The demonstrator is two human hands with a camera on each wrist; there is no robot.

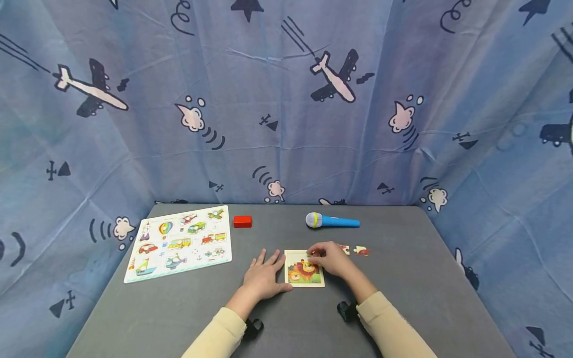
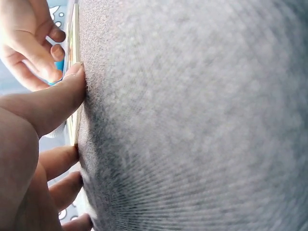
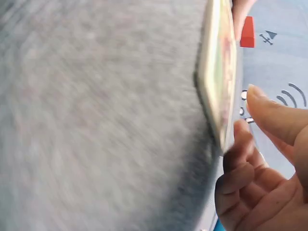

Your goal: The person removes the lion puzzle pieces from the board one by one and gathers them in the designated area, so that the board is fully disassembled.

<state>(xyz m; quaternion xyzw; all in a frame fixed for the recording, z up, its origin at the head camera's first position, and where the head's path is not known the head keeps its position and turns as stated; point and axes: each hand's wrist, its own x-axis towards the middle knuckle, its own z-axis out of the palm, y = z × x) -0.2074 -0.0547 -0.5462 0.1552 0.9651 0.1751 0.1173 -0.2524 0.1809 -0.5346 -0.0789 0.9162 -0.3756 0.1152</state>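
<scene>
A small square lion jigsaw puzzle (image 1: 305, 276) with a pale wooden border lies flat on the grey table. My left hand (image 1: 263, 279) rests spread at its left side, the thumb touching the near left corner and the index finger close to the left edge. Over the puzzle's upper right part is my right hand (image 1: 330, 258), its fingers bent and the fingertips close to the picture. In the right wrist view a gap shows between thumb and fingers, with no piece visible there. Beyond that hand lie a puzzle piece (image 1: 344, 249), partly covered, and another puzzle piece (image 1: 361, 250).
A white picture board (image 1: 179, 246) with vehicle drawings lies at the left. Next to it, towards the back, is a red block (image 1: 242, 222). A blue toy microphone (image 1: 333, 221) lies behind the puzzle. A blue patterned curtain (image 1: 277, 99) hangs behind the table (image 1: 425, 298).
</scene>
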